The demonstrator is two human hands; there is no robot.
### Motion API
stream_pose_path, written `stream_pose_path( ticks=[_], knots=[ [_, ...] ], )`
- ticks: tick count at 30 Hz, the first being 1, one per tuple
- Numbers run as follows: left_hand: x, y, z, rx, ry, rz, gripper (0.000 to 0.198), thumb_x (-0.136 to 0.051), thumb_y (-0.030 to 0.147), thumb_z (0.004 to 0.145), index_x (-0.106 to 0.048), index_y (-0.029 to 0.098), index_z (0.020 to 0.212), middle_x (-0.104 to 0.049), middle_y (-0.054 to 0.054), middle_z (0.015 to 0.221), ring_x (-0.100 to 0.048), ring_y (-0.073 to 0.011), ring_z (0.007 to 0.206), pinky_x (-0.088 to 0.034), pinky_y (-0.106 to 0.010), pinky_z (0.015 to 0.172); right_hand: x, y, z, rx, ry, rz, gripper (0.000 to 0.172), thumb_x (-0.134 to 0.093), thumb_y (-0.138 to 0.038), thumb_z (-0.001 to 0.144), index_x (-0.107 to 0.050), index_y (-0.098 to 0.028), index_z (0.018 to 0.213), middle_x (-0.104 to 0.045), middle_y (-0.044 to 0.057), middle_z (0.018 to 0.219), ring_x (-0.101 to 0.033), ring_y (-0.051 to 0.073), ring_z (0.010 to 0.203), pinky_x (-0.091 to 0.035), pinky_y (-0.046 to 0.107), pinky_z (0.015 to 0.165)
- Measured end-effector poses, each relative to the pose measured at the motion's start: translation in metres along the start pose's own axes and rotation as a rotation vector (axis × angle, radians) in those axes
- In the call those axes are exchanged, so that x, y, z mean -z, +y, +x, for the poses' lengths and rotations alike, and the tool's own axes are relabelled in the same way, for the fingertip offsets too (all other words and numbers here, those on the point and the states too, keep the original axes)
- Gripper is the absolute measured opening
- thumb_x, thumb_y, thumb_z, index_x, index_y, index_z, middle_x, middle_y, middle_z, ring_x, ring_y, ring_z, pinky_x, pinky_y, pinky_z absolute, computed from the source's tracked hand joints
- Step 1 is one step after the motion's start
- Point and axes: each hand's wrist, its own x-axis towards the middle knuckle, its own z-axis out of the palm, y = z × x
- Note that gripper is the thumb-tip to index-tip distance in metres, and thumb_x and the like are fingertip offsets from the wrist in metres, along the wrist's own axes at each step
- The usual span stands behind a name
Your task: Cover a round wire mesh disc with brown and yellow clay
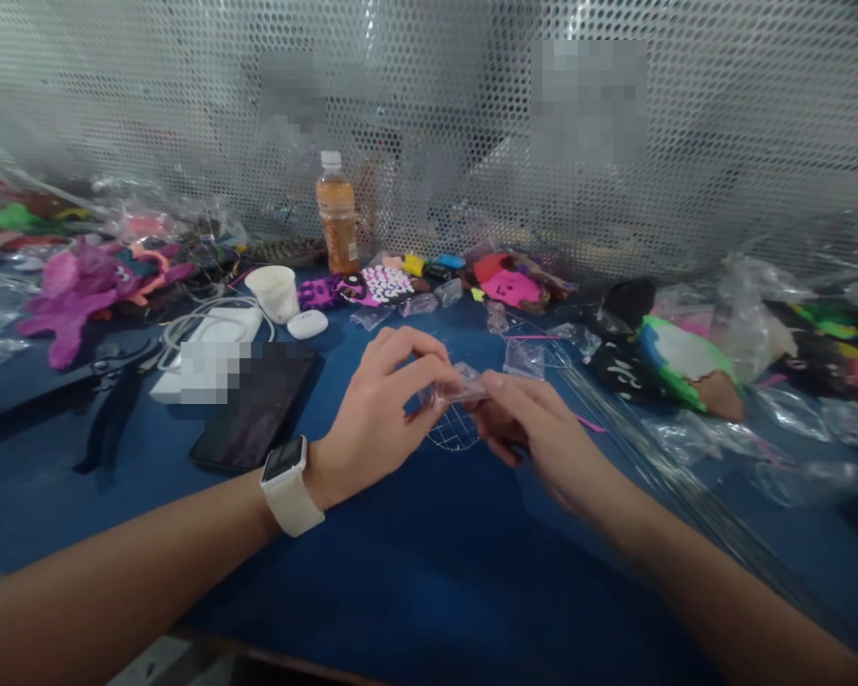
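Observation:
Between my two hands is a small clear plastic wrapper (464,379), crinkled and partly covered by the fingers. My left hand (386,405), with a watch on its wrist, pinches the left side of it. At the other side my right hand (529,414) grips it between thumb and fingers. Whether anything sits inside the wrapper I cannot tell. Just below the hands a round piece of wire mesh (454,429) lies on the blue tabletop (436,562). A flat clear packet (524,358) rests behind my right hand.
Left of my hands lie a dark phone (257,405), a white box with a cable (218,329) and black-handled pliers (111,381). A paper cup (273,292) and a drink bottle (337,214) stand behind. Long thin wires (658,462) and colourful clay figures (690,357) are on the right.

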Motion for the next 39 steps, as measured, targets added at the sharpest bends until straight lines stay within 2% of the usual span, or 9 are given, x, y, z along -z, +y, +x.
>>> stream_pose_path(
  ticks=[3, 7, 9, 12, 14, 18, 21, 25, 39],
  knots=[
    [-0.002, -0.002, -0.001, 0.023, -0.033, -0.014, 0.020, -0.066, 0.005, 0.095, -0.065, 0.022, 0.105, -0.061, -0.008, 0.116, -0.059, -0.0231, 0.111, -0.051, -0.043, 0.098, -0.002, 0.003, 0.001, 0.072, 0.032, 0.048, 0.038, -0.069, -0.052, 0.098, -0.061, -0.021, 0.077, -0.052, -0.005, 0.062, -0.043, 0.008, 0.046, -0.032, 0.023, 0.042],
    [-0.006, 0.000, -0.001, 0.137, -0.051, -0.023, 0.057, -0.069, 0.004, 0.088, -0.050, 0.025, 0.137, -0.050, -0.013, 0.139, -0.049, -0.0295, 0.134, -0.045, -0.052, 0.113, 0.000, 0.005, 0.000, 0.186, 0.184, -0.024, 0.033, -0.072, -0.045, 0.097, -0.062, -0.021, 0.077, -0.059, -0.004, 0.065, -0.049, 0.007, 0.047, -0.036, 0.023, 0.043],
    [-0.006, 0.001, -0.001, 0.175, -0.036, -0.040, 0.065, -0.065, -0.001, 0.080, -0.046, 0.023, 0.138, -0.050, -0.013, 0.138, -0.049, -0.0295, 0.133, -0.045, -0.051, 0.112, 0.000, 0.004, -0.001, 0.229, 0.245, -0.085, 0.032, -0.072, -0.043, 0.097, -0.063, -0.021, 0.077, -0.060, -0.004, 0.066, -0.050, 0.007, 0.046, -0.036, 0.023, 0.043],
    [-0.005, 0.003, 0.001, 0.257, 0.059, -0.104, 0.051, -0.059, -0.004, 0.076, -0.051, 0.021, 0.120, -0.057, -0.008, 0.119, -0.057, -0.0237, 0.113, -0.049, -0.045, 0.102, 0.000, 0.002, -0.002, 0.269, 0.310, -0.144, 0.027, -0.072, -0.041, 0.098, -0.066, -0.021, 0.081, -0.061, -0.004, 0.066, -0.050, 0.007, 0.046, -0.037, 0.023, 0.043],
    [-0.003, 0.003, 0.002, 0.339, 0.096, -0.162, 0.033, -0.058, 0.000, 0.083, -0.054, 0.021, 0.108, -0.060, -0.005, 0.107, -0.060, -0.0200, 0.101, -0.049, -0.041, 0.095, -0.002, 0.001, -0.002, 0.287, 0.327, -0.162, 0.023, -0.071, -0.040, 0.098, -0.068, -0.021, 0.085, -0.062, -0.003, 0.067, -0.051, 0.008, 0.047, -0.038, 0.023, 0.043],
    [-0.002, 0.003, 0.004, 0.422, 0.023, -0.261, 0.004, -0.063, 0.019, 0.100, -0.060, 0.021, 0.102, -0.066, -0.003, 0.099, -0.062, -0.0162, 0.088, -0.050, -0.035, 0.082, -0.004, 0.003, -0.003, 0.299, 0.316, -0.184, 0.020, -0.071, -0.039, 0.098, -0.069, -0.022, 0.088, -0.062, -0.004, 0.066, -0.053, 0.008, 0.048, -0.040, 0.023, 0.043],
    [-0.004, 0.001, 0.002, 0.418, 0.003, -0.286, 0.015, -0.073, 0.025, 0.096, -0.061, 0.021, 0.104, -0.067, -0.002, 0.099, -0.063, -0.0154, 0.088, -0.051, -0.034, 0.083, -0.005, 0.003, -0.004, 0.308, 0.311, -0.177, 0.020, -0.071, -0.039, 0.098, -0.068, -0.021, 0.088, -0.062, -0.004, 0.066, -0.053, 0.008, 0.047, -0.040, 0.022, 0.043],
    [-0.009, -0.004, -0.001, 0.427, 0.020, -0.348, 0.031, -0.081, 0.019, 0.088, -0.054, 0.022, 0.103, -0.066, -0.001, 0.102, -0.064, -0.0166, 0.095, -0.051, -0.034, 0.085, -0.007, 0.002, -0.004, 0.294, 0.247, -0.143, 0.022, -0.070, -0.039, 0.099, -0.067, -0.021, 0.086, -0.062, -0.004, 0.067, -0.053, 0.007, 0.047, -0.041, 0.021, 0.044],
    [-0.005, 0.004, 0.001, 0.357, -0.020, -0.349, 0.020, -0.061, 0.008, 0.091, -0.052, 0.020, 0.103, -0.055, -0.001, 0.097, -0.055, -0.0143, 0.086, -0.049, -0.031, 0.078, -0.012, 0.005, -0.006, 0.243, 0.100, -0.146, 0.031, -0.068, -0.045, 0.099, -0.065, -0.020, 0.081, -0.057, -0.004, 0.064, -0.052, 0.009, 0.049, -0.041, 0.023, 0.047]
  ],
)
